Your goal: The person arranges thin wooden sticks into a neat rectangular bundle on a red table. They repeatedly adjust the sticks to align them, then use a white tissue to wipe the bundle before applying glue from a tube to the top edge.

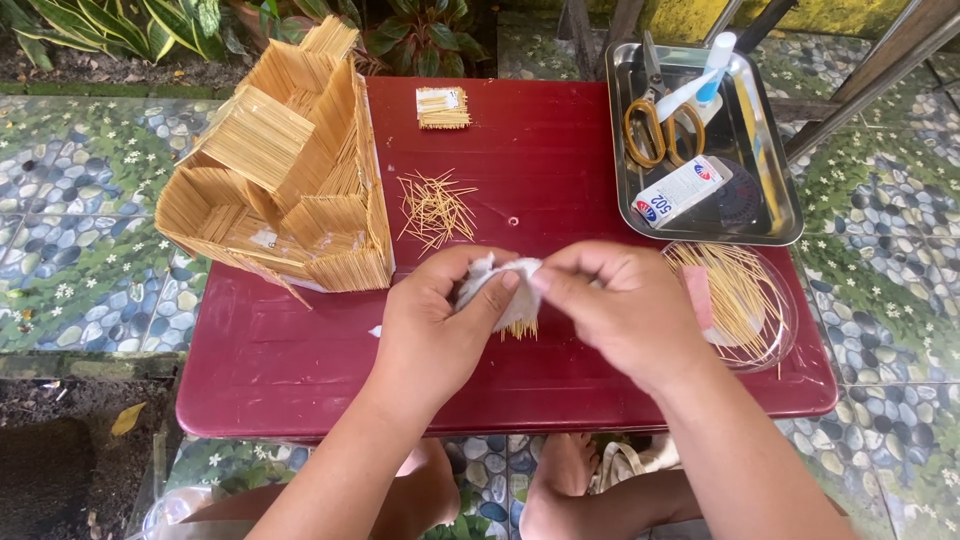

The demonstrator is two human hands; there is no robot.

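Both hands meet over the near middle of the worktop (300, 380). The left hand (435, 320) pinches a small white piece of paper or cloth (497, 285) from below, thumb on top, and the right hand (615, 310) grips its other edge with closed fingertips. Short sticks (520, 330) poke out beneath the white piece — it looks as if a small panel of toothpicks is being wrapped, wiped or backed with it, though I cannot tell which. By my judgement the step in hand is finishing one small panel, and the next move would call for steady, light pressure so the sticks stay aligned.

Just beyond the hands lies a loose heap of toothpicks (435, 208), and farther off a small finished panel (443, 107). Beyond the left hand stands a large stepped model built of sticks (285, 175). Beside the right hand sits a clear round dish (775, 320) of more sticks; beyond it, a metal tray (775, 225) holds yellow-handled scissors (660, 125), a glue bottle (700, 80) and a small box (680, 190).

The worktop is a low dark-red table — it stands outdoors on pebble-patterned tiles (80, 220), with green plants (400, 30) at the far edge.
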